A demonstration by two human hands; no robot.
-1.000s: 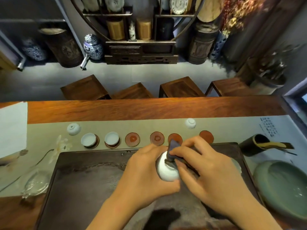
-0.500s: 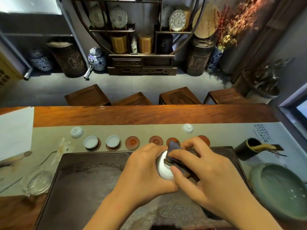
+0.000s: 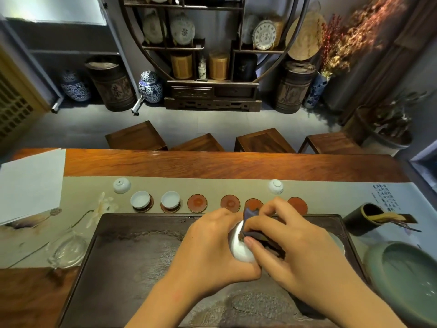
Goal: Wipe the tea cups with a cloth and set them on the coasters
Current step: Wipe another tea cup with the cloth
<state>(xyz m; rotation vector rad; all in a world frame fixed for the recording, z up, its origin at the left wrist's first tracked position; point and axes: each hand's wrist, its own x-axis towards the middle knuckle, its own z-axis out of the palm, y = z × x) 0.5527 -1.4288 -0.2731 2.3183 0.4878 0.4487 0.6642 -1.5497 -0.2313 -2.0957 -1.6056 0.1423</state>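
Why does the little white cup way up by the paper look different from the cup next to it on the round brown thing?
The cup near the paper is flipped upside down, foot up; the cup on the coaster stands upright, mouth open. The flipped cup sits straight on the table runner; the upright cup rests on a coaster. Both are small white tea cups.

Open dark tea tray [image 3: 132,268] to the left of the hands, bare across its whole near-left surface. Beyond its far rim, a row of coasters: two at the left taken by upright cups [image 3: 140,199] [image 3: 170,200], the next coaster [image 3: 197,203] free, others partly hidden behind the hands. Two upturned cups [image 3: 121,185] [image 3: 275,186] further back on the runner. Glass vessel [image 3: 68,249] just beside the tray's left edge; green bowl [image 3: 406,280] and dark tool holder [image 3: 361,221] crowding the right.
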